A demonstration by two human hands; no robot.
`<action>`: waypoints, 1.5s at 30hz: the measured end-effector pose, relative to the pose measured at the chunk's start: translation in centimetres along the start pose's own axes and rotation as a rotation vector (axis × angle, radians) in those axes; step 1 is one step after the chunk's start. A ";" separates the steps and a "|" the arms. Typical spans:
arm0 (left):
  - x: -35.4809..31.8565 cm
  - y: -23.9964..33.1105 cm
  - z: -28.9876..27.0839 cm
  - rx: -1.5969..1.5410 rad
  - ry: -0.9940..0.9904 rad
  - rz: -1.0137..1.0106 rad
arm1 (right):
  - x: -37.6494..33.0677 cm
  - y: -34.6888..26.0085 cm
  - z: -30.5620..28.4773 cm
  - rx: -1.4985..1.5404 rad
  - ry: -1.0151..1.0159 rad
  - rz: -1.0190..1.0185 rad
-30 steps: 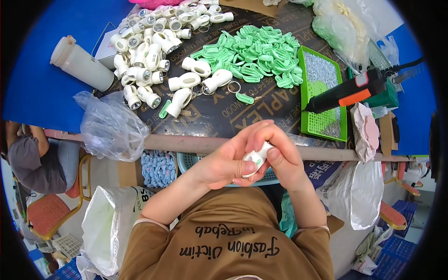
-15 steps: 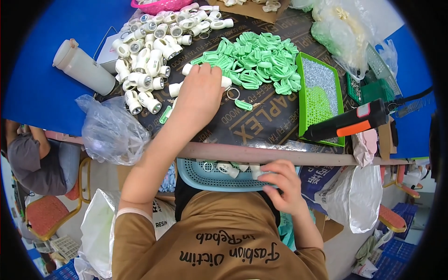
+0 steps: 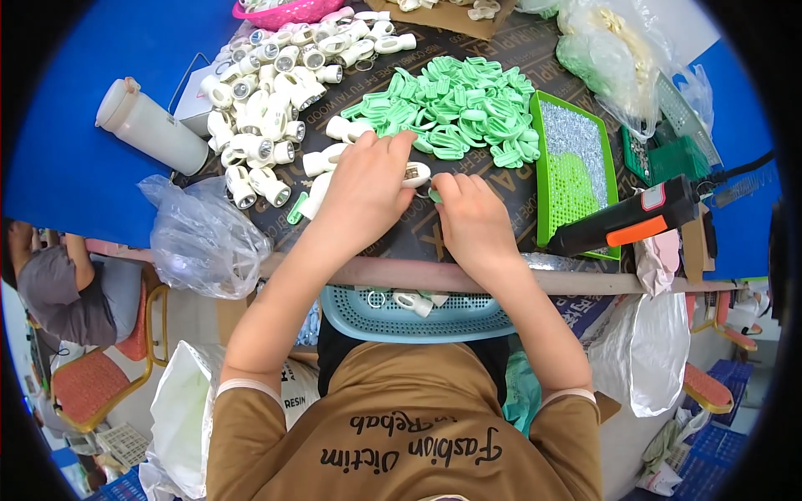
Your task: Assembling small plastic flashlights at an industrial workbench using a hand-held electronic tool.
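Note:
My left hand (image 3: pixel 368 188) is closed around a small white flashlight (image 3: pixel 415 174), whose open end with an uncovered inside points right. Just beside it, my right hand (image 3: pixel 476 219) pinches a small green plastic piece (image 3: pixel 434 194), mostly hidden by the fingers. More white flashlight bodies (image 3: pixel 320 162) lie behind and left of my left hand, and one green piece (image 3: pixel 297 208) rests near its wrist. Beyond both hands is a heap of green plastic pieces (image 3: pixel 468 104). A pile of white flashlights (image 3: pixel 271 104) with clear lenses spreads to the left.
A blue basket (image 3: pixel 418 331) with a few white parts sits at my lap, under the table edge. To the right are a green tray (image 3: pixel 541 179) of small metal screws and a black electric screwdriver (image 3: pixel 622 225). A white bottle (image 3: pixel 150 129) and plastic bag (image 3: pixel 200 234) lie left.
My right hand has risen from the lap basket to the table and now pinches a green piece. My left hand has drawn slightly nearer with a white flashlight in it.

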State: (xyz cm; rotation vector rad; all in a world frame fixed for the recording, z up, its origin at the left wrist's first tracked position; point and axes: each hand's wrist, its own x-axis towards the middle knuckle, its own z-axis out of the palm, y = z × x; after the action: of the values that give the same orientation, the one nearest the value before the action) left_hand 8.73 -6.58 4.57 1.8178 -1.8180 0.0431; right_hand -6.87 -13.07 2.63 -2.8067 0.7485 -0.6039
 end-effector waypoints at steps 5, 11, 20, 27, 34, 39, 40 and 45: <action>-1.4 1.9 -1.8 -0.533 -0.112 -0.323 | -2.5 0.0 -1.5 0.235 0.044 0.145; -3.5 1.6 -2.1 -0.289 0.033 -0.205 | -5.5 -0.2 -2.4 0.577 0.121 0.349; -6.3 2.5 -3.9 -0.406 -0.232 -0.280 | -8.5 -1.0 -5.1 0.706 -0.020 0.327; -5.8 2.8 -3.1 -0.318 -0.247 -0.082 | -9.5 -0.4 -4.9 0.226 0.112 0.139; -5.0 1.6 -1.9 -0.223 0.034 -0.136 | -10.6 0.4 -4.1 0.201 0.161 0.097; -4.5 0.9 -1.7 -1.309 0.325 -0.236 | -10.5 0.0 -3.9 0.209 0.208 0.120; -4.4 0.5 -1.7 -1.363 0.295 -0.164 | -10.5 -0.1 -3.9 0.332 0.225 0.211; -3.5 2.5 -1.6 -0.515 -0.102 -0.031 | -9.9 -0.2 -4.2 0.536 0.248 0.324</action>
State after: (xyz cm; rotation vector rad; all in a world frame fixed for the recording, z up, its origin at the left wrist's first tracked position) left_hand 6.73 -2.51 5.38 1.4972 -1.6696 -0.4918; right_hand -16.39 -8.16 3.10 -2.0952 0.8995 -0.9362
